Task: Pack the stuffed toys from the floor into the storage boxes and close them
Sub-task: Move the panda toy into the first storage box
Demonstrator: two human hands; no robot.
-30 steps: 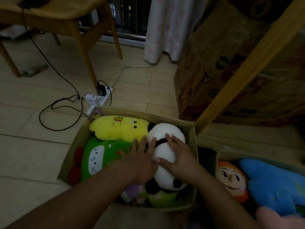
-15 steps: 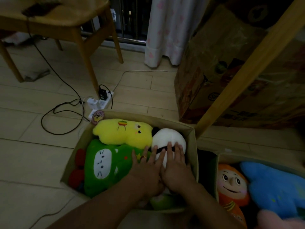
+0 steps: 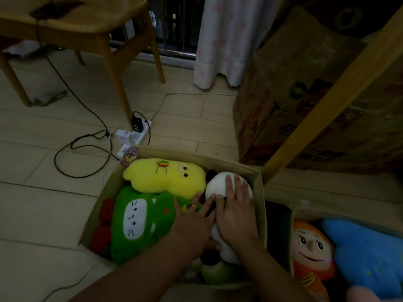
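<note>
Open cardboard box (image 3: pixel 260 192), panda toy (image 3: pixel 218 184) (white, black-eared) beside yellow toy (image 3: pixel 165 177), green toy (image 3: pixel 139 221)

- Wooden chair (image 3: pixel 87 25) at upper left, pale seat, slanted legs on the floor; something dark lying on the seat, too dim to identify.
- White power strip (image 3: pixel 133 136) on the floor beside the chair's front leg, black charger (image 3: pixel 137 124) plugged in.
- Black cable (image 3: pixel 82 149) looping across the floorboards left of the strip; white cable (image 3: pixel 174 95) running toward the curtain.
- White curtain (image 3: pixel 226 40) with pink hearts, hem reaching the floor.
- Large printed carton (image 3: pixel 305 94) at right, wrapped in shiny tape.
- Slanted wooden beam (image 3: pixel 327 101) crossing in front of the carton.
- Light plank floor (image 3: pixel 43 203).
</note>
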